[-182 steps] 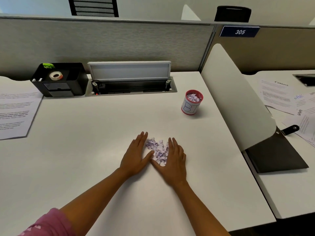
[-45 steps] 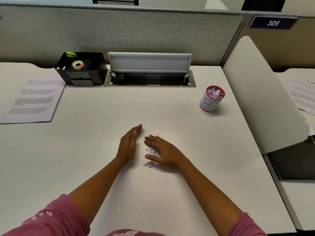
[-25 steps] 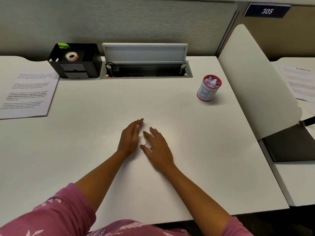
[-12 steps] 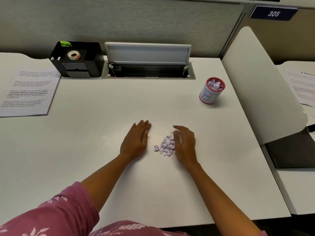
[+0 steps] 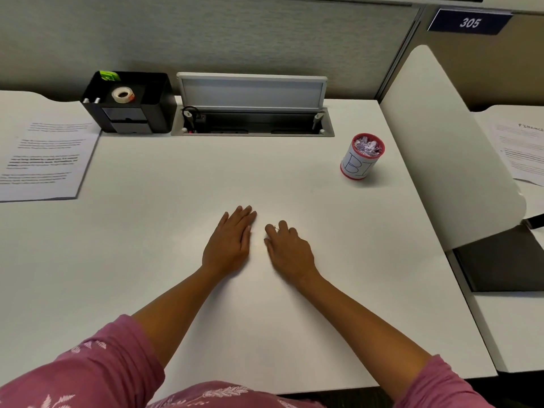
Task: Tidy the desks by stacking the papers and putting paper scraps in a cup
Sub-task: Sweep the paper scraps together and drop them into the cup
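Paper scraps (image 5: 367, 146) fill a red-rimmed cup (image 5: 361, 158) marked in blue that stands upright on a white desk (image 5: 176, 231), toward the desk's far right corner and just beside a white curved divider (image 5: 441, 148). Well short of the cup, near the middle of the desk, a person's two hands lie close together without touching. The left hand (image 5: 229, 242) rests flat on the desktop, its fingers straight and pressed together. The right hand (image 5: 290, 248), the nearer of the two to the cup, sits with its fingers curled down onto the surface; a speck of pale paper shows at its fingertips (image 5: 276, 228), but whether the hand covers or grips more scraps cannot be told. Pink patterned sleeves (image 5: 97, 366) frame the bottom edge. Left of the cup, along the desk's back edge, an open cable tray (image 5: 253, 125) with a raised lid is set into the surface, and farther left a black organiser (image 5: 129, 101) holds a roll of tape (image 5: 123, 94). A printed sheet of paper (image 5: 44, 160) lies at the desk's left edge, far from the cup. Beyond the divider, more printed papers (image 5: 521, 151) lie on the neighbouring desk, and a blue sign (image 5: 469, 22) above reads 305.
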